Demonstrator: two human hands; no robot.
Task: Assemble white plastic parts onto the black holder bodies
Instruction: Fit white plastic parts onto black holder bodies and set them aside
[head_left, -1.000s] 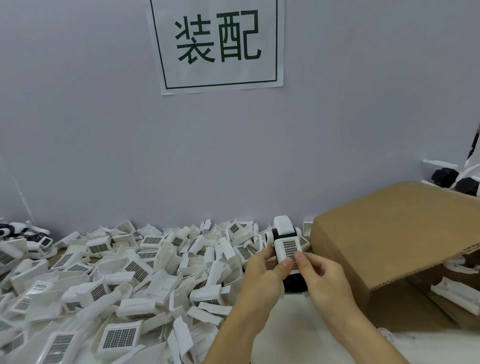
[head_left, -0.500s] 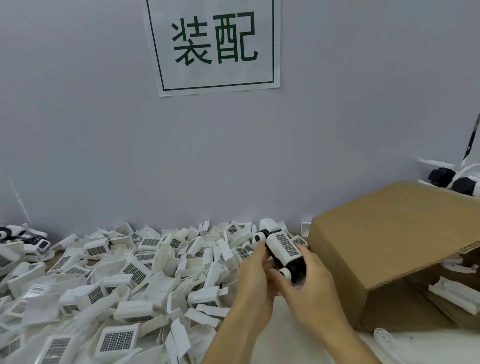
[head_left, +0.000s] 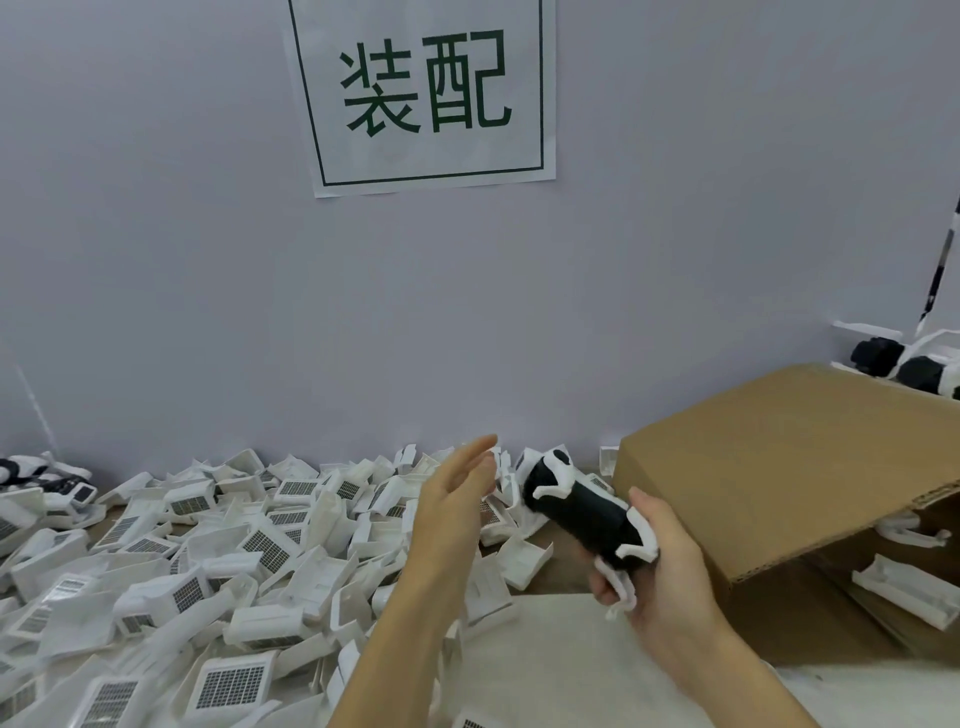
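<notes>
My right hand grips the lower end of a black holder body with white plastic parts clipped onto it. The body is tilted, its far end pointing up and left. My left hand is raised just left of it, fingers straight, holding nothing and not touching the body. A large heap of white plastic parts with small gridded panels covers the table on the left.
A brown cardboard box lies on its side at the right, with white parts at its opening. Black-and-white assembled units sit behind the box, and more at the far left. A paper sign hangs on the grey wall.
My left hand let go of the holder and lifted away to the left with fingers spread straight. My right hand turned the holder over and now holds it alone, black side showing.
</notes>
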